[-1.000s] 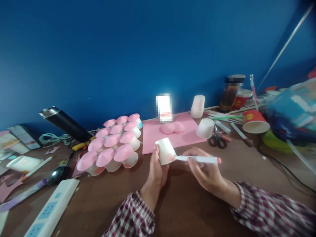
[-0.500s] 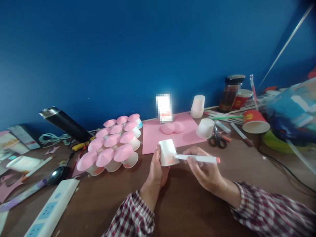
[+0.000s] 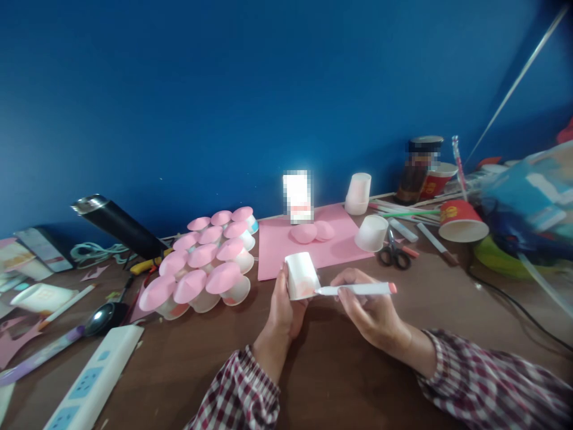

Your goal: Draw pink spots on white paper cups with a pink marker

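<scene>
Paper cup [image 3: 302, 276] is upside down in the left hand [image 3: 283, 307], just above the table [image 3: 340, 370], while the right hand [image 3: 369, 307] grips a marker [image 3: 358, 289], tip touching its side. Looks like mid-colouring; next stroke probably needs the cup turned a bit.

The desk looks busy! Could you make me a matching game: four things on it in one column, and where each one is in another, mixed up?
Things:
1. white cup
2. marker
3. scissors
4. power strip

Places:
A. at the near left edge of the desk
B. in the left hand
C. on the desk, right of the pink sheet
D. in the right hand, tip on the cup's side

Pairs: 1-B, 2-D, 3-C, 4-A
</scene>
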### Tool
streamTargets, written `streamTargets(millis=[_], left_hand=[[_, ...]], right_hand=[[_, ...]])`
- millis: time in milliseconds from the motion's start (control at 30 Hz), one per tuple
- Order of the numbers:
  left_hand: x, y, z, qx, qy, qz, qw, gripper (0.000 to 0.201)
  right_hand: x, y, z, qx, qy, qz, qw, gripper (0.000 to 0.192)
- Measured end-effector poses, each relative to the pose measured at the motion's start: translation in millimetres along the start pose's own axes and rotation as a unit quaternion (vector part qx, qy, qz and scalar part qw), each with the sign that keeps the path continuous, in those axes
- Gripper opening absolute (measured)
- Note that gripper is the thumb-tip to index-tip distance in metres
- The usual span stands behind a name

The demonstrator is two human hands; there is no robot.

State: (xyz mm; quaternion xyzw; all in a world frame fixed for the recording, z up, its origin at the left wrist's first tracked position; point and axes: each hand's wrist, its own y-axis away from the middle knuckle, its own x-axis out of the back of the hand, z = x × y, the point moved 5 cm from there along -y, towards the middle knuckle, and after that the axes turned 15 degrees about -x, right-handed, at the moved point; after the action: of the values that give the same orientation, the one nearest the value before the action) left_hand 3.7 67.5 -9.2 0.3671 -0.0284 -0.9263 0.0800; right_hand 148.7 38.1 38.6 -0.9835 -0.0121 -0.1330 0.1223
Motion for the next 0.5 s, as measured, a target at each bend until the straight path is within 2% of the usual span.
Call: streamTargets(millis=[267, 500], left_hand=[[-1.6, 2.2, 0.0, 0.006, 0.001, -0.003, 1.0, 0.04], [-1.3, 1.8, 1.8, -0.003, -0.001, 0.003, 1.0, 0.041]], right_hand=[[0.0, 1.0, 0.8, -0.011, -0.014, -0.004, 1.0, 0.007], [2.0, 0.2, -1.9, 0.011, 0.015, 0.019, 1.0, 0.011]])
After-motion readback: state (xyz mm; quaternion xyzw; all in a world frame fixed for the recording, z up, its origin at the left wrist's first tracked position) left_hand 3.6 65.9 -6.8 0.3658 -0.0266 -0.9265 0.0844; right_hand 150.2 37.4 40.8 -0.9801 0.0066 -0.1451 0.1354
